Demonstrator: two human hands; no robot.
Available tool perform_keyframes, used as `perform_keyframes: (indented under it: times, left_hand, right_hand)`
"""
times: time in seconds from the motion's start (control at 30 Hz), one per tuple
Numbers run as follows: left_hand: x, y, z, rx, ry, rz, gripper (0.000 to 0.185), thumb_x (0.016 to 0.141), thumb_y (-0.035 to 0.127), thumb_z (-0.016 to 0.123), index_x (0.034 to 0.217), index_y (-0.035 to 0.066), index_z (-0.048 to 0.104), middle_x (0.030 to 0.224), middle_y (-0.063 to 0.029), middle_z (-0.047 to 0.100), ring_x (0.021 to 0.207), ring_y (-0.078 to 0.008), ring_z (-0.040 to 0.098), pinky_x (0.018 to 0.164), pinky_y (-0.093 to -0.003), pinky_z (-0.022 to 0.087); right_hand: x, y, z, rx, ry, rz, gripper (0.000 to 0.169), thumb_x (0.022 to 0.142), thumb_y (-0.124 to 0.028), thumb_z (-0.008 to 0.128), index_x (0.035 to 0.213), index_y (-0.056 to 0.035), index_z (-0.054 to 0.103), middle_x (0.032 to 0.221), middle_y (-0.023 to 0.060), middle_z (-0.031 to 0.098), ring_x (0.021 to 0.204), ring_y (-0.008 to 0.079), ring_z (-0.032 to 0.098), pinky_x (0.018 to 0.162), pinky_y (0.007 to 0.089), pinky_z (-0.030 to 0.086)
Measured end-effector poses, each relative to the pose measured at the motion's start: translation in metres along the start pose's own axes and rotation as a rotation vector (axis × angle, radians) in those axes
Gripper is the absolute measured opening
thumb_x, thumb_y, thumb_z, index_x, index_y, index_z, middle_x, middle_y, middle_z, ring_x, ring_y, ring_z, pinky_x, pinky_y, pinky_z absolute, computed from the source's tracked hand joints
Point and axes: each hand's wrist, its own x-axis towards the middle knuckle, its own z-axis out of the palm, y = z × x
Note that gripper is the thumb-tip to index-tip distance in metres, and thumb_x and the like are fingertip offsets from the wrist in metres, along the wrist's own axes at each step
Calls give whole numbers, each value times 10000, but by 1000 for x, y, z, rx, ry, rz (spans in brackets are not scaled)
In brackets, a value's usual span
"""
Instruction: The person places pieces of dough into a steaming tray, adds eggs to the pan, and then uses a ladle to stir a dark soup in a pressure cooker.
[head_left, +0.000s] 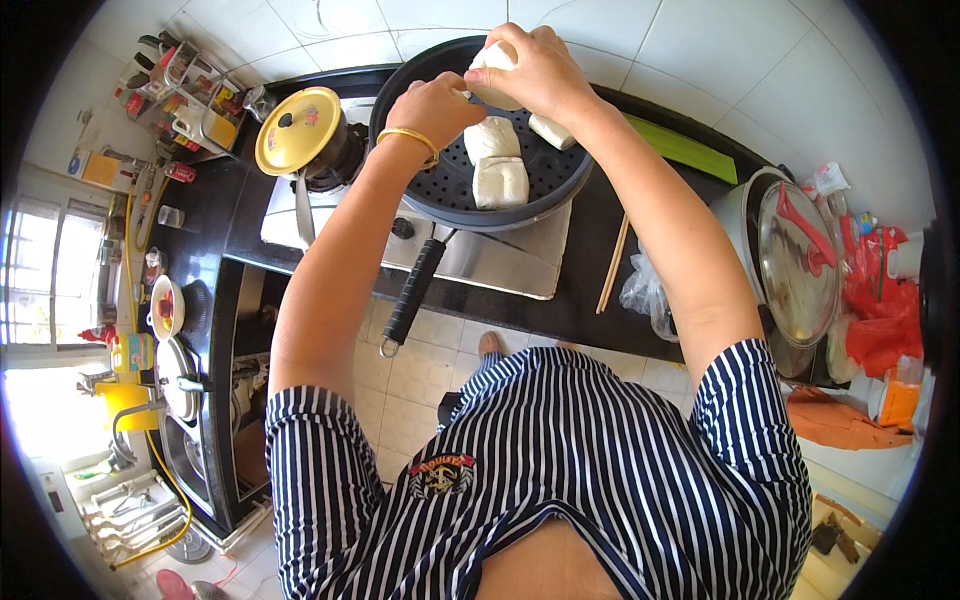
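Note:
My right hand grips a white piece of dough or bun above the far side of a dark perforated steamer tray. Close beside that piece is my left hand, fingers curled over the tray. A small white bit shows at its fingertips; whether it is pinched there I cannot tell. Two blocky white buns, one farther off and one nearer, sit against each other on the tray. Partly behind my right wrist lies another white bun. The tray rests in a round pan with a black wrapped handle.
The pan stands on a steel gas stove; left of it is a pot with a yellow lid. Chopsticks and a clear plastic bag lie to the right. Farther right stands a large pot with a glass lid.

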Motion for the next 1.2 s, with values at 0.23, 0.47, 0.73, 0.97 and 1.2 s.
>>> perform_keyframes:
  times: [0.23, 0.47, 0.73, 0.97, 1.2]
  left_hand:
    - [15, -9, 18, 120, 15, -143, 723, 732, 528, 695, 1363, 212, 539, 1320, -225, 532, 1211, -390, 524, 1027, -413, 425]
    - [21, -24, 27, 32, -71, -11, 821, 751, 437, 727, 1454, 134, 428, 1365, -251, 492, 1281, -376, 477, 1072, -388, 393]
    - [-1, 15, -12, -1429, -276, 18, 587, 947, 481, 572, 1380, 107, 442, 1305, -146, 528, 1253, -259, 518, 994, -489, 506]
    - [1, 33, -22, -1435, -16, -25, 618, 915, 464, 560, 1300, 10, 395, 1146, -191, 557, 906, -318, 677, 692, -420, 640]
    - [-5, 33, -25, -1212, 28, 62, 600, 919, 494, 528, 1215, -27, 496, 1103, -193, 616, 889, -329, 696, 723, -407, 643]
  right_hand:
    - [-3, 18, 14, 198, -97, 300, 731, 750, -616, 731, 1226, -82, 578, 1108, 227, 615, 1057, 347, 611, 876, 411, 521]
    - [-5, 22, 27, 286, -18, 362, 778, 777, -619, 719, 1212, 10, 576, 1072, 239, 661, 948, 303, 693, 828, 389, 551]
    - [-2, -11, 7, 665, -1, 356, 726, 820, -586, 644, 1192, 31, 551, 1024, 262, 665, 907, 326, 692, 802, 393, 552]
    - [1, -31, -12, 1011, -164, 244, 502, 883, -296, 631, 1273, -37, 451, 1170, 105, 533, 1081, 181, 546, 930, 328, 464]
    - [0, -20, -24, 1323, -240, 156, 522, 839, -250, 682, 1270, -65, 452, 1080, 60, 537, 979, 163, 542, 851, 322, 479]
